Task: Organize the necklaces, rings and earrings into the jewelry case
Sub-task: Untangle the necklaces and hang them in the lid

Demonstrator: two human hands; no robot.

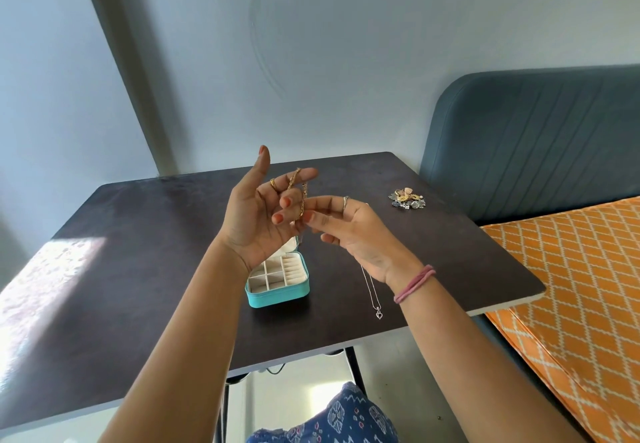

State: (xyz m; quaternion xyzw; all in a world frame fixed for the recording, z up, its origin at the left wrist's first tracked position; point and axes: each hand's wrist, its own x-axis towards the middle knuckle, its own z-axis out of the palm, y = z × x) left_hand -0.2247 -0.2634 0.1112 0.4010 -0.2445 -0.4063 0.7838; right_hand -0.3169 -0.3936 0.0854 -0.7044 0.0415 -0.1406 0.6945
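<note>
A patch of sunlight falls on the left end of the dark tabletop (pixel 145 269). The left hand (pixel 254 214) is raised above it, palm toward the camera, thumb pointing up, a gold band on one finger. A gold chain necklace (pixel 304 196) with flat, patterned links is looped over its curled fingers, so this grip holds the chain. Below the hand sits the jewelry case (pixel 277 278), a small turquoise box lying open; its pale lining is split into square compartments and, on the right, a ridged strip of ring rolls. The lid behind is mostly hidden by the hand. The right hand (pixel 356 234), wearing a silver ring and pink thread bands at the wrist, meets the left; its fingertips pinch the lower part of the gold chain. Under this wrist a thin silver necklace (pixel 373 295) lies on the tabletop, ending in a small heart pendant near the front edge. Farther right, toward the back, a small jewelry pile (pixel 408 198) of gold and silver pieces rests; single pieces are too small to tell apart. Beyond the tabletop stands a blue padded headboard (pixel 536 144) over an orange patterned bedsheet (pixel 571 269).
</note>
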